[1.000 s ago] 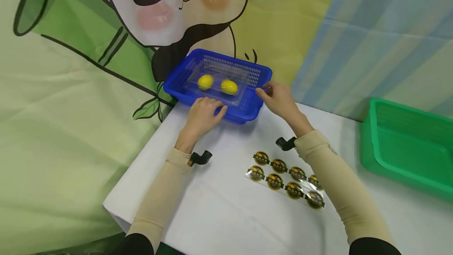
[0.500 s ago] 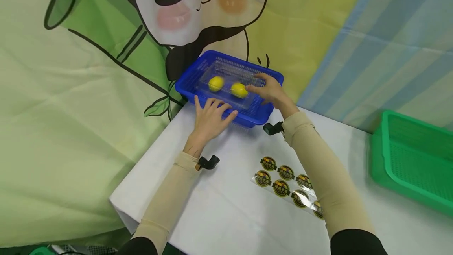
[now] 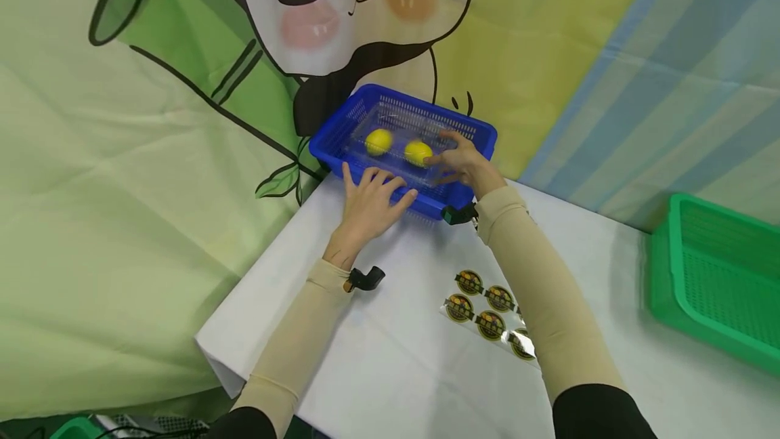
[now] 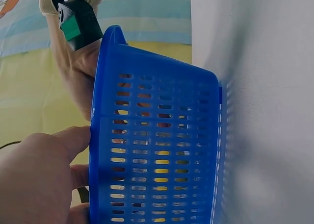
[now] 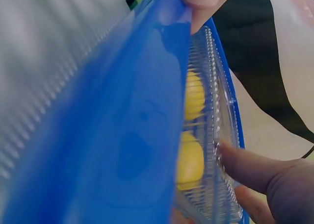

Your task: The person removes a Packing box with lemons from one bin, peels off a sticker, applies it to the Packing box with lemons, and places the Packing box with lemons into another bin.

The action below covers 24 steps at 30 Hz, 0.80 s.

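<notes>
Fruit (image 3: 379,141), two yellow pieces set side by side and well apart from the rims, shows through the plastic of a clear container (image 5: 216,87) near the upper middle of the head frame. The container lies inside a blue basket (image 4: 162,67) with slotted walls. At the basket's near side, the left hand (image 3: 370,208) rests on the rim, its fingers spread and its grip loose. The right hand (image 3: 460,161) reaches over the basket's right end, its grip spread wide with fingers apart; in the right wrist frame, one fingertip meets the container's beaded edge, and I see no firm hold.

Just below the basket, in the lower middle to right, a sheet of round black-and-gold stickers (image 3: 490,324) lies on the white surface (image 3: 390,358), partly hidden by the right sleeve (image 3: 539,297). A green basket (image 3: 673,276) stands at the far right, cut off by the frame. Behind, a cloth backdrop (image 3: 530,32) bears a panda drawing across the top.
</notes>
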{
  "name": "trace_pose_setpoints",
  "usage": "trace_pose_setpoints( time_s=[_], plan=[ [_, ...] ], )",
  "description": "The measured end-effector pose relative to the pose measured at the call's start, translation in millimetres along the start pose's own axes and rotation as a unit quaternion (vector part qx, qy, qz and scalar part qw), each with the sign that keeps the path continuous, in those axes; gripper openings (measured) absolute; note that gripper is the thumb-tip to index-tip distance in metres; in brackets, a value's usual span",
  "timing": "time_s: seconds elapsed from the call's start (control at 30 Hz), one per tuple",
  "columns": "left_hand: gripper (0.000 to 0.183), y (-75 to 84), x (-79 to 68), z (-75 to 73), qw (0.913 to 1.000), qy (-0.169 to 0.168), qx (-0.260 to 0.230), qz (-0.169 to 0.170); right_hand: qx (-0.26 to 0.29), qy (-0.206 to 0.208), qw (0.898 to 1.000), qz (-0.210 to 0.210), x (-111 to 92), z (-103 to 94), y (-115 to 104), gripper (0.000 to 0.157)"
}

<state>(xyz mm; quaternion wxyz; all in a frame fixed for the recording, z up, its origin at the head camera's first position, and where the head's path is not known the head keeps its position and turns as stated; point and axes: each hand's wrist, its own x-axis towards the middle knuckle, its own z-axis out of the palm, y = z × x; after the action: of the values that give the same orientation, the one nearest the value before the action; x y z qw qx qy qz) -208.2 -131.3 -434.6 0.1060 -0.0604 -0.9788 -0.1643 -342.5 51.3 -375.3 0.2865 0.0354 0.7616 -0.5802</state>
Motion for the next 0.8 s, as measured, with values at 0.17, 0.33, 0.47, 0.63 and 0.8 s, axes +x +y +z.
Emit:
trace_pose_setpoints(
  time_s=[0.17, 0.33, 0.47, 0.63, 0.8],
  plan=[
    [0.059, 0.2, 0.8, 0.5, 1.0000, 0.008, -0.001, 0.001, 0.016, 0.007, 1.000, -0.003, 1, -0.5, 0, 0.081],
    [0.060, 1.0, 0.8, 1.1, 1.0000, -0.001, 0.005, 0.002, 0.050, 0.013, 0.999, -0.005, -4, -3.4, -1, 0.078],
    [0.061, 4.9, 2.2, 1.5, 1.0000, -0.002, 0.008, 0.006, 0.050, 0.020, 0.998, -0.020, -13, -10.5, -4, 0.078],
    [0.059, 5.7, 2.0, 1.3, 1.0000, 0.000, 0.004, 0.001, 0.050, 0.026, 0.998, -0.038, -27, -19.4, -9, 0.076],
    [0.061, 2.5, 0.0, -0.6, 1.0000, 0.001, 0.000, -0.001, 0.079, 0.014, 0.995, -0.059, -49, -30.1, -20, 0.072]
  ],
)
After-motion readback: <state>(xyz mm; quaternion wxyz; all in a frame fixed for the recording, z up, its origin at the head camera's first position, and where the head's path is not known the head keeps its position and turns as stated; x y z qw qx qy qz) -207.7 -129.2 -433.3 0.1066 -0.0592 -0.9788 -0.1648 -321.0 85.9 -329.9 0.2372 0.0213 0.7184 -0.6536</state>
